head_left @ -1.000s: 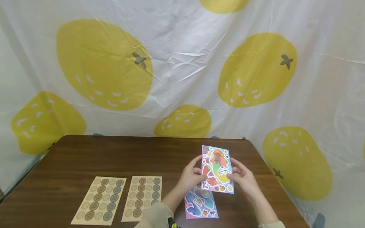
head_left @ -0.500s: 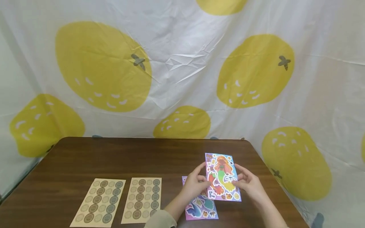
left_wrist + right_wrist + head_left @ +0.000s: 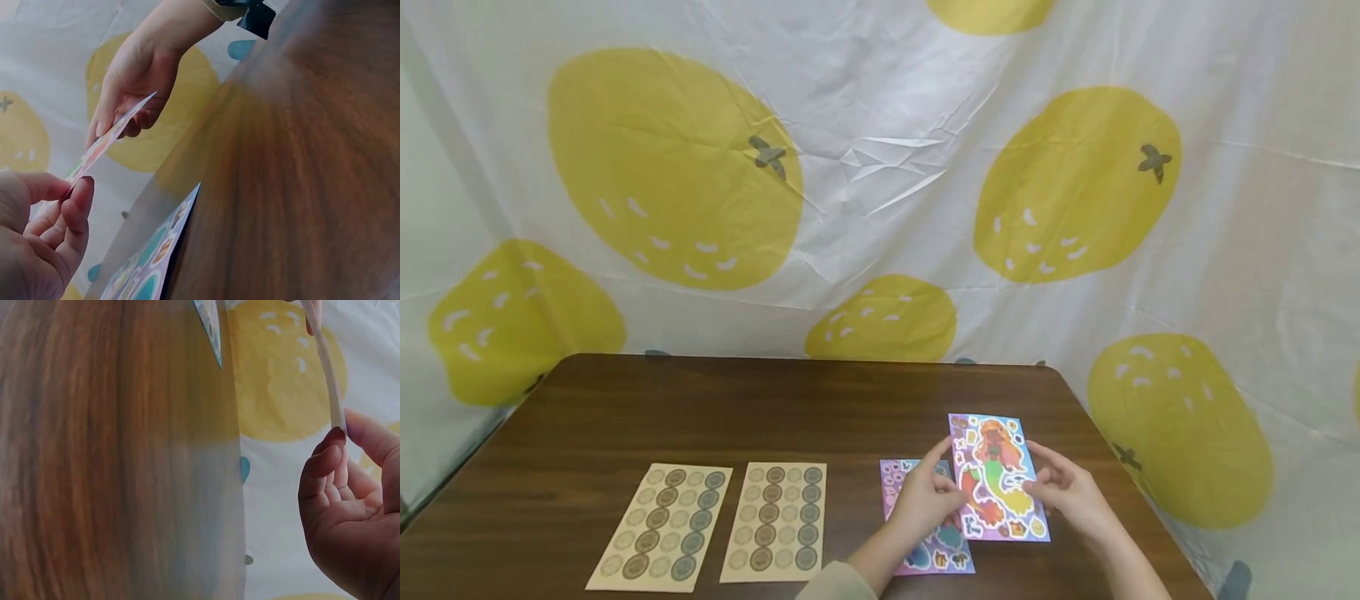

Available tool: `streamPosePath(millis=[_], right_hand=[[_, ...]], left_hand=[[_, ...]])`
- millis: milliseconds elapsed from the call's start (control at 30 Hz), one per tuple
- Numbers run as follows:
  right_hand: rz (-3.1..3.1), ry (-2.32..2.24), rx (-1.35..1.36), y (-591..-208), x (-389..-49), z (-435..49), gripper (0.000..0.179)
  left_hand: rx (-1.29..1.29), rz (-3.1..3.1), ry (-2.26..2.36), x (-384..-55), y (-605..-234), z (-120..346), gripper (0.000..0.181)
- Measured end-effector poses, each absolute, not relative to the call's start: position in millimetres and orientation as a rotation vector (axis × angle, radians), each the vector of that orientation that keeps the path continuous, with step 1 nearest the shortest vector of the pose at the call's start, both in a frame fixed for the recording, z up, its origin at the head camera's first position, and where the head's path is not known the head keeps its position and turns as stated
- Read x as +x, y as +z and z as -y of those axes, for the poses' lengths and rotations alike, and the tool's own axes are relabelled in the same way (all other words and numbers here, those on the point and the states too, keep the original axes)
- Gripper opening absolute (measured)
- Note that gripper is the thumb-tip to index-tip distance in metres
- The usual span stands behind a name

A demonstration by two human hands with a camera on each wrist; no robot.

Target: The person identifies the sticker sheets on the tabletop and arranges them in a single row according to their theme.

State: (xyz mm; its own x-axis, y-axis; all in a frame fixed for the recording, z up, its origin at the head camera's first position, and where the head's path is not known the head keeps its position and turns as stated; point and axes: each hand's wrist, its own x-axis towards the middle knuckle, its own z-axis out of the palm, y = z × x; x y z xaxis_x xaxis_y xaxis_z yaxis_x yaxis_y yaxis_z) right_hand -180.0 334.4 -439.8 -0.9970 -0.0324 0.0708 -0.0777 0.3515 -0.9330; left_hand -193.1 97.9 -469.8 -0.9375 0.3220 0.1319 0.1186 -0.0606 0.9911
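Both hands hold a mermaid sticker sheet up over the right part of the table. On its left edge, my left hand pinches it between thumb and fingers; the right edge is pinched by my right hand. A second sticker sheet, purple and blue, lies beneath, partly covered by the left hand and the held sheet. In the left wrist view the held sheet appears tilted, nearly edge-on, above the lying sheet. The right wrist view shows the sheet's thin edge between thumb and fingertips.
Two cream sheets of round stickers lie side by side on the left: one sheet at the far left, the other sheet nearer the middle. The dark wooden table ends at a white curtain with yellow fruit prints.
Both hands have carried the mermaid sticker sheet right and down in the head view. More of the lying sheet's upper left now shows. The cream sheets stay where they were.
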Motion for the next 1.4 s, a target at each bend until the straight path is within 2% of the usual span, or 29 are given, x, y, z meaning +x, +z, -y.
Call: streamPosePath(millis=[900,1400], right_hand=[[2.73,1.683,-0.027,-460,-182,-359,0.074],[2.801,1.661,0.045,-467,-184,-368,0.076]], left_hand=[[0.301,-2.193,1.998,-182,-478,-129,0.082],[0.182,-2.25,1.894,-182,-479,-137,0.08]])
